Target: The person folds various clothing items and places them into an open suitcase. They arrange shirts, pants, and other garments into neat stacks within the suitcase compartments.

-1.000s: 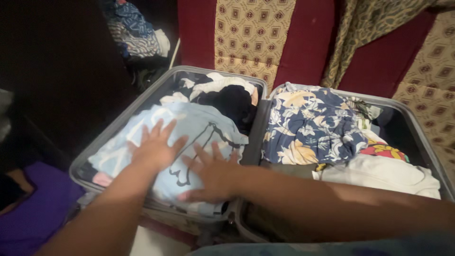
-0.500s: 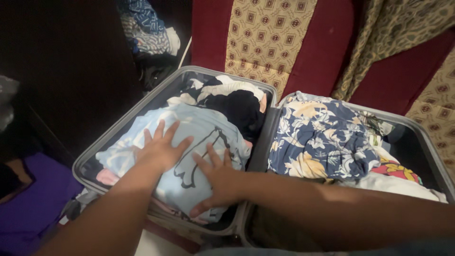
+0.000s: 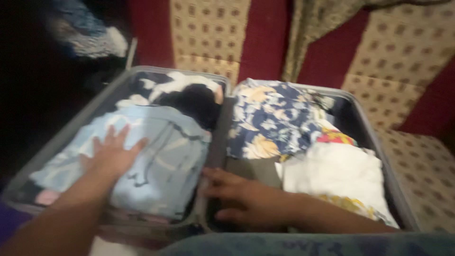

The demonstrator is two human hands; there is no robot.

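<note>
An open grey suitcase (image 3: 71, 128) lies flat, both halves packed with clothes. My left hand (image 3: 111, 154) presses flat, fingers spread, on a light blue folded garment (image 3: 166, 161) in the left half. My right hand (image 3: 237, 196) rests with fingers apart at the near end of the middle hinge, just inside the right half, holding nothing. The right half holds a blue floral garment (image 3: 265, 123) and a white garment (image 3: 336, 173). A black garment (image 3: 192, 102) lies behind the light blue one. The picture is blurred.
Behind the suitcase stands red fabric with tan patterned panels (image 3: 204, 33) and an olive cloth (image 3: 317, 23) draped over it. A blue and white bundle (image 3: 85, 35) sits in the dark at the upper left. Purple cloth (image 3: 7, 220) shows at the lower left.
My right hand has slid off the light blue garment to the right, onto the hinge area. My left hand stays pressed on the garment. The view has swung to the right.
</note>
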